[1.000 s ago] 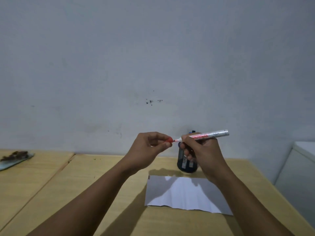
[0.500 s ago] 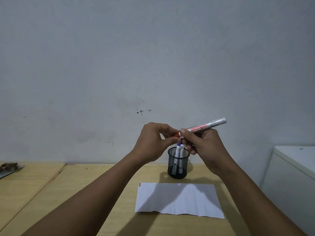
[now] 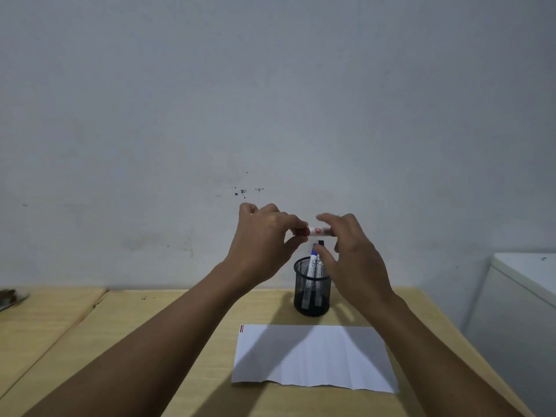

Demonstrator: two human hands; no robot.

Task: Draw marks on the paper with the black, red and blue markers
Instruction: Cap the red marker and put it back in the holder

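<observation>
One wall (image 3: 270,100) is being recorded behind the work area, grey and marked with a few dark specks. Two wooden table tops are being counted: the main table (image 3: 186,356) and a second one (image 3: 36,320) just beside it on the left. One white cabinet (image 3: 517,311) is being seen at the right edge.

One sheet of paper (image 3: 313,356) is being found lying flat on the main table, white, creased, with a ragged near edge. Short marks (image 3: 242,328) in black and red are being noted at its far left corner; a blue one cannot be made out.

One black mesh cup (image 3: 312,291) is being seen standing upright on the table just beyond the paper. Two markers are being held in it, tilted: the blue marker (image 3: 313,260) and the black marker (image 3: 320,260).

One red marker (image 3: 316,231) is being held level above the cup, between the two hands; it is blurred, white-bodied with a red end.

The left hand (image 3: 264,242) is being kept pinched on the red end of that marker. The right hand (image 3: 352,254) is being held with fingers spread loosely around the other end; whether it is gripping the marker cannot be told.
</observation>
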